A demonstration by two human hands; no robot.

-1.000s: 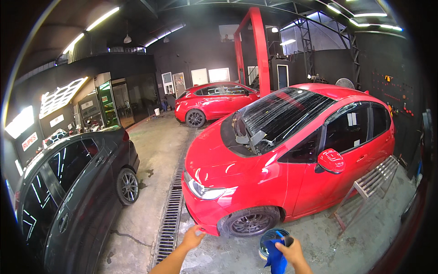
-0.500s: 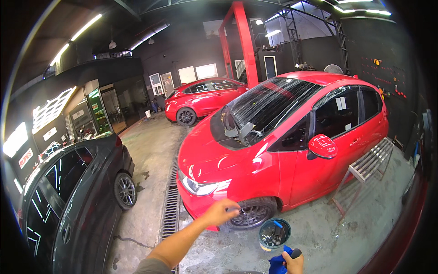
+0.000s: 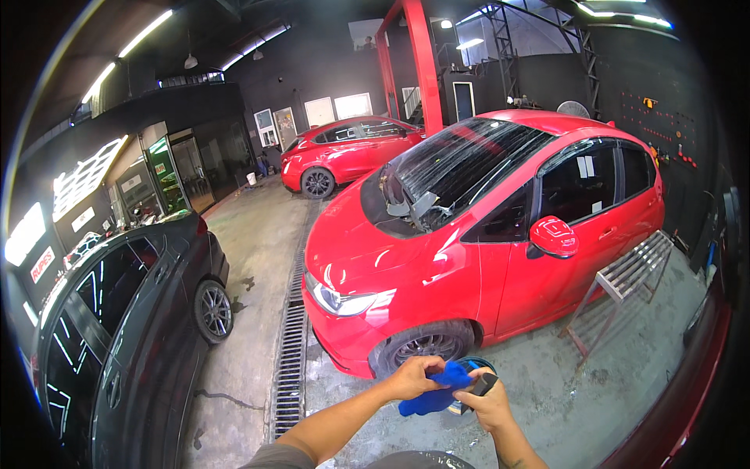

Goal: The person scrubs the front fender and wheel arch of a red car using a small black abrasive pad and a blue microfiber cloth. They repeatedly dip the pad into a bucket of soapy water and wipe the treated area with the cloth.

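Note:
My left hand [image 3: 419, 377] pinches the upper edge of a blue cloth [image 3: 426, 403], which hangs bunched below the fingers. Closed around a short black object with a rounded end [image 3: 485, 384], my right hand [image 3: 491, 405] also touches the right side of the cloth. The kind of that black object I cannot make out. Both hands are close together in front of the red car's front wheel [image 3: 426, 345]. Behind them, a bucket [image 3: 490, 364] with a blue-handled thing in it is mostly covered.
The red car [image 3: 445, 273] fills the middle, with wiper-area parts loose at its windshield. A metal bench [image 3: 637, 266] stands by its door. A dark car [image 3: 148, 313] is at the left, a floor drain grate [image 3: 289, 375] between. Another red car [image 3: 351, 148] sits farther back.
My left hand has come right and down and taken hold of the blue cloth. My right hand has risen with the cloth and black object, bringing both hands together before the bucket.

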